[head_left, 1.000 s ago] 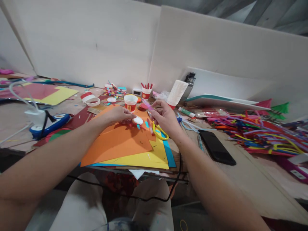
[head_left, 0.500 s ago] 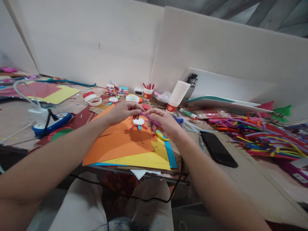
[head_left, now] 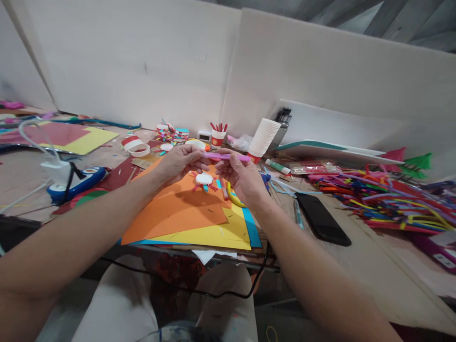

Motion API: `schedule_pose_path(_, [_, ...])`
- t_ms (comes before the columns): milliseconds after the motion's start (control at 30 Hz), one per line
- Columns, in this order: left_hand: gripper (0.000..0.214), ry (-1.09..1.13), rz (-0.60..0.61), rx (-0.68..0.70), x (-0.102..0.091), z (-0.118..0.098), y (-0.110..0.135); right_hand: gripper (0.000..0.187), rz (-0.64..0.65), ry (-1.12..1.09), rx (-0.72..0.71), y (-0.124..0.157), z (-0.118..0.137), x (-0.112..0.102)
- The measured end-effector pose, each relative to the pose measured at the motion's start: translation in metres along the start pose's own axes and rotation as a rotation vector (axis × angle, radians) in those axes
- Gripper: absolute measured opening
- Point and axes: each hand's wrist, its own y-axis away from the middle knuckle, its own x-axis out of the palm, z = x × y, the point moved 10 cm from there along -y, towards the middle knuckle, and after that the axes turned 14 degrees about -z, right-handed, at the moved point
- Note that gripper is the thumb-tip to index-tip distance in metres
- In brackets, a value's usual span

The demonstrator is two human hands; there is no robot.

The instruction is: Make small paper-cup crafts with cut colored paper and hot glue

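Observation:
A slim pink, pen-shaped stick (head_left: 221,156) lies level between my two hands, above the coloured paper. My left hand (head_left: 181,162) pinches its left end between thumb and fingertips. Thumb and fingers of my right hand (head_left: 239,173) grip it nearer the right end, which juts out past the thumb. Just below, a white paper-cup base with red and blue strips fanned around it (head_left: 204,179) rests on orange paper (head_left: 178,211). A yellow curved piece (head_left: 235,197) sits partly hidden beside my right hand.
Yellow paper (head_left: 213,236) and blue sheets lie under the orange one. Stacked paper cups (head_left: 263,135), a cup of red sticks (head_left: 218,137) and a bottle stand behind. To the right are a phone (head_left: 322,218) and many pipe cleaners (head_left: 399,199); a blue power strip (head_left: 76,183) is left.
The pink stick has risen and turned level, showing more of its length. My hands have moved slightly up and apart, uncovering more of the cup base and strips below.

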Motion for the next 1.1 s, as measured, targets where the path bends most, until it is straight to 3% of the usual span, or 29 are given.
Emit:
schedule_pose_path(467, [0.031,0.025,-0.091,-0.019,0.006,0.006,-0.003,0.042,-0.240,0.153,-0.275,0.000,0.011,-0.018])
schedule_pose_path(767, [0.031,-0.009,-0.074,0.022,0.008,0.003,-0.006,0.046,-0.313,0.261,-0.356,0.007,0.019,-0.018])
schedule_pose_path(967, [0.035,-0.008,-0.049,0.001,0.011,0.004,-0.005,0.040,-0.234,0.290,-0.427,0.010,0.029,-0.010])
schedule_pose_path(1100, [0.037,0.005,-0.024,0.007,0.015,0.004,-0.005,0.041,-0.292,0.285,-0.422,0.010,0.029,-0.014])
